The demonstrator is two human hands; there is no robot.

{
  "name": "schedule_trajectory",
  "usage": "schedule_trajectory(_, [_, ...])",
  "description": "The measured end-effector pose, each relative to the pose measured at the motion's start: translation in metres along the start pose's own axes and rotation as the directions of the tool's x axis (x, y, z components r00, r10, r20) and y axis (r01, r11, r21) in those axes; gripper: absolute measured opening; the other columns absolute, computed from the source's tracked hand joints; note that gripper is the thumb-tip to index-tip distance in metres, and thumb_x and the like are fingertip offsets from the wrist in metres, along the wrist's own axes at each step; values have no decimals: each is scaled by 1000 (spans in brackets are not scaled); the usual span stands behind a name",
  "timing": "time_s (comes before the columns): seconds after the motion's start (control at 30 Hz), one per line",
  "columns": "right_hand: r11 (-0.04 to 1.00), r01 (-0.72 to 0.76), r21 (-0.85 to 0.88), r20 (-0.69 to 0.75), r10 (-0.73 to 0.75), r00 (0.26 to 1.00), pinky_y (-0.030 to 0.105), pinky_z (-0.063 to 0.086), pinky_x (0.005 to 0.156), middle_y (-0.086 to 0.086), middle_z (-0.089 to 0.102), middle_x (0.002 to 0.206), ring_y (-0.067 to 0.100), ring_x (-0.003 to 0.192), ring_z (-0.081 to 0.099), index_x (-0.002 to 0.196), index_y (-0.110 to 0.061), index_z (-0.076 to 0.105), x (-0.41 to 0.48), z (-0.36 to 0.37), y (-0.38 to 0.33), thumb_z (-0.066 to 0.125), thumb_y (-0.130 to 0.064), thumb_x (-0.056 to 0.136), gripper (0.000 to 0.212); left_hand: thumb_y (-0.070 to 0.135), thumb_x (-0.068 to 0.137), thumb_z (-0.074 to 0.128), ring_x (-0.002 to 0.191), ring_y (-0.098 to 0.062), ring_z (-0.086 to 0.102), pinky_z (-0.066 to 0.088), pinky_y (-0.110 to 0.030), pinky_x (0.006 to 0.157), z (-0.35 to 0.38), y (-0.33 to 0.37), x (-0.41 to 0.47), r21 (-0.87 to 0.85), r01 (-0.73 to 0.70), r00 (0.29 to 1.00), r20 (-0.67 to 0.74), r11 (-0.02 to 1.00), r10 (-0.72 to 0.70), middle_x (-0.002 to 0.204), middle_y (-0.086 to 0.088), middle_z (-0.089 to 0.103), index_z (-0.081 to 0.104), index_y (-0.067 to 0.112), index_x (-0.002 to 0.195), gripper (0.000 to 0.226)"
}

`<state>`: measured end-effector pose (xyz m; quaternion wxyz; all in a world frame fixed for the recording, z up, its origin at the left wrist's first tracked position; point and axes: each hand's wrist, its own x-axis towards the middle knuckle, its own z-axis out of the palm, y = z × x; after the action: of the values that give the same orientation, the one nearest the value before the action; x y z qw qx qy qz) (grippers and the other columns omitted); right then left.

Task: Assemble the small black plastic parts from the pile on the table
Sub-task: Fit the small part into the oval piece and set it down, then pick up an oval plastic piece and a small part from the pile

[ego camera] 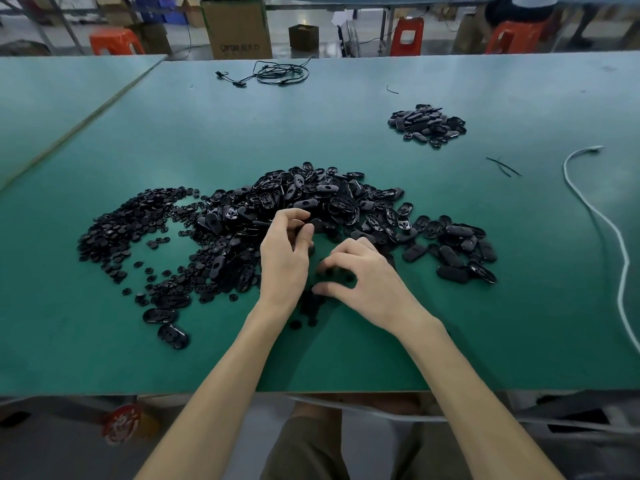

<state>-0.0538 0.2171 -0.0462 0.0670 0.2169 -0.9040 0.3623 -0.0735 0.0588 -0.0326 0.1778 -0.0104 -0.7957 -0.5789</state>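
Progress looked early: a large pile of black oval plastic shells (pixel 329 199) lay unassembled in the middle of the green tabletop (pixel 346 358), with a wide scatter of small round black plastic discs (pixel 128 230) just to its left. A much smaller heap of black oval pieces (pixel 427 126), well apart at the far right, was probably the finished lot, so most of the work remained.

The left hand (pixel 285 252) had its fingers curled at the pile's near edge, pinching a small black part (pixel 306 227) between thumb and fingertips. The right hand (pixel 363 275) arched over a few loose discs, thumb and forefinger bent toward them; whether it gripped one could not be told.

A coiled black cable (pixel 277 72) lay at the far side, and a white cord (pixel 609 233) trailed down the right. Beyond, the room held a brown cardboard box (pixel 237 29) and orange plastic stools (pixel 116 41).
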Motion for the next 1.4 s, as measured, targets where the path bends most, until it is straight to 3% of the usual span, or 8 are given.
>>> schedule_trajectory(0.13, [999, -12, 38, -21, 13, 1000, 24, 42, 93, -17, 59, 97, 2, 98, 42, 91, -22, 75, 1, -1, -1, 81, -30, 90, 10, 9, 105, 59, 81, -13, 65, 49, -14, 76, -1, -1, 0, 40, -27, 999, 21, 999, 26, 102, -3, 69, 66, 12, 115, 13])
schedule_trajectory(0.33, [999, -38, 22, -27, 39, 999, 29, 47, 88, -17, 61, 95, 9, 93, 49, 110, -21, 71, 0, -4, -3, 72, -13, 95, 17, 9, 104, 61, 83, -11, 66, 51, -18, 78, -1, 1, -1, 41, -48, 998, 44, 998, 46, 101, 1, 70, 68, 14, 114, 14])
schedule_trajectory(0.47, [999, -40, 15, -37, 40, 999, 34, 49, 89, -15, 61, 96, 11, 94, 52, 107, -16, 74, 0, -4, -3, 73, -16, 96, 11, 7, 101, 64, 95, -7, 67, 55, -27, 84, -1, 3, -2, 46, -71, 995, 68, 996, 68, 105, 8, 72, 72, 16, 115, 18])
schedule_trajectory(0.57, [997, -52, 64, -65, 56, 996, 32, 50, 87, -8, 60, 100, 10, 92, 55, 103, -16, 75, 1, -4, -3, 74, -31, 96, 17, 5, 102, 63, 96, -10, 67, 56, -32, 84, -1, 3, -2, 51, -72, 996, 56, 996, 69, 108, 7, 72, 73, 16, 116, 20])
schedule_trajectory(0.7, [996, -79, 30, 15, 78, 997, 24, 43, 85, -16, 54, 99, -7, 95, 45, 100, -24, 72, 1, -3, -3, 80, -47, 86, 27, 5, 102, 62, 95, -13, 68, 56, -31, 83, -1, 1, -2, 53, -57, 998, 28, 997, 55, 109, 5, 71, 72, 18, 116, 21])
schedule_trajectory(0.97, [995, -96, 3, 23, 96, 995, 21, 35, 78, -17, 49, 88, -9, 90, 43, 89, -20, 63, 1, -3, -4, 78, -37, 91, 23, 6, 102, 63, 94, -15, 69, 56, -28, 84, -1, -1, -1, 52, -48, 999, 22, 998, 47, 107, 4, 72, 72, 18, 114, 20])
schedule_trajectory(1.2, [994, -103, -33, 1, 103, 995, 29, 40, 82, -13, 49, 91, 4, 92, 41, 91, -17, 50, 1, -4, -10, 65, -30, 102, 23, 8, 100, 67, 90, -13, 72, 58, -29, 85, -2, 2, -2, 9, -29, 999, 28, 1000, 29, 98, 7, 75, 73, 16, 113, 17])
schedule_trajectory(1.4, [971, -178, 158, -130, 199, 971, 28, 39, 72, -6, 56, 88, 9, 81, 49, 93, -14, 53, 1, -6, -8, 61, -25, 105, 19, 9, 98, 71, 80, -11, 75, 59, -26, 83, -3, 4, -4, -67, -23, 997, 75, 998, 28, 88, 3, 77, 76, 15, 109, 13])
